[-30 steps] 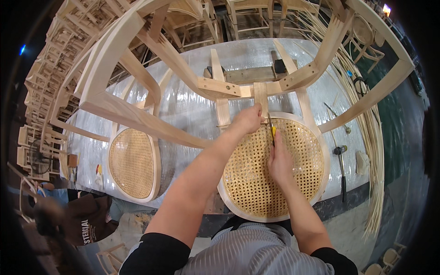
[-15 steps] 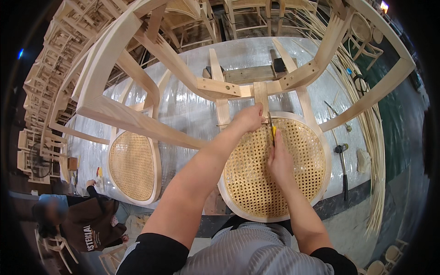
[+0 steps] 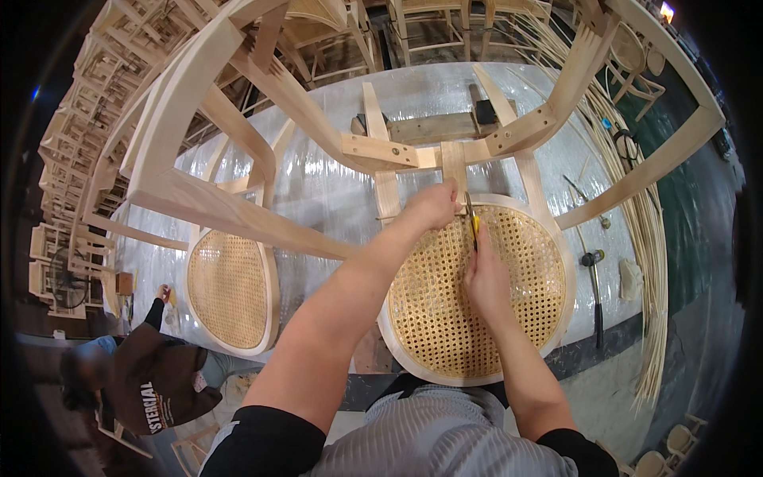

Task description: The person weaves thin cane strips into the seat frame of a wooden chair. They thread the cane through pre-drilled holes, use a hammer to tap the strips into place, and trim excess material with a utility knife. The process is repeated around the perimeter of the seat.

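A round woven-cane panel [image 3: 433,306] in a pale wooden rim [image 3: 568,274] lies in front of me, attached to an upturned chair frame [image 3: 520,137]. My left hand [image 3: 433,205] is closed in a pinch at the panel's far edge, beside the frame's short middle slat [image 3: 452,163]. What its fingertips grip is too small to make out. My right hand [image 3: 486,280], above the cane, is closed round a slim tool [image 3: 475,222] with a yellow and black handle. The tool's narrow dark metal end meets the rim just right of my left fingertips.
A second cane-panelled chair [image 3: 230,290] lies left on the plastic-covered table [image 3: 314,195]. At right are a mallet [image 3: 594,274] and a bundle of long cane strips [image 3: 648,262]. A co-worker [image 3: 163,378] sits lower left. Stacked chair frames [image 3: 95,143] stand beyond.
Both my hands and the tool stay almost in place at the rim. At lower left the co-worker's arm has reached farther forward over the table.
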`<state>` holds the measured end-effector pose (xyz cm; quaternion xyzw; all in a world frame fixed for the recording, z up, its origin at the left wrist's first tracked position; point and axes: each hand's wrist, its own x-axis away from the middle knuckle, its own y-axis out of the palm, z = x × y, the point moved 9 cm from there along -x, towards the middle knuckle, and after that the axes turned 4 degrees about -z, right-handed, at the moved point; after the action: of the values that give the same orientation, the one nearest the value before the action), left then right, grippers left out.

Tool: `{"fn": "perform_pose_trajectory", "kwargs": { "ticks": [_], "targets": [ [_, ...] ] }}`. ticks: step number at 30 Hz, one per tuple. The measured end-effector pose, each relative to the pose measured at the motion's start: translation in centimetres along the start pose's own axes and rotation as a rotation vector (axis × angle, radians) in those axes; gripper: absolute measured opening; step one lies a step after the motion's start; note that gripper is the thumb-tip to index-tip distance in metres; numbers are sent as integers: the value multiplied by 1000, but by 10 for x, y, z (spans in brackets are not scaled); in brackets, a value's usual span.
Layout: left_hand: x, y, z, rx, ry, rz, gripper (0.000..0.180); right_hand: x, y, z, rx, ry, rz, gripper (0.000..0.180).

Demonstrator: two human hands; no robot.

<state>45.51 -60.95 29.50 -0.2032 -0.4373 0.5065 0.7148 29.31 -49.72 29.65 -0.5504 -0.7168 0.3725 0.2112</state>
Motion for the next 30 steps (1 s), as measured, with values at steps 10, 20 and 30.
{"fn": "perform_pose_trajectory", "kwargs": {
  "ticks": [10,20,30],
  "targets": [
    [3,0,-4,5,28,6,30,9,-5,-7,-54,-61,-1,71],
    [3,1,-5,-19,-16,0,29,10,1,1,-13,18,-42,73],
    [0,4,-5,28,26,8,28,1,-6,-6,-19,-45,-2,73]
  ]
}}
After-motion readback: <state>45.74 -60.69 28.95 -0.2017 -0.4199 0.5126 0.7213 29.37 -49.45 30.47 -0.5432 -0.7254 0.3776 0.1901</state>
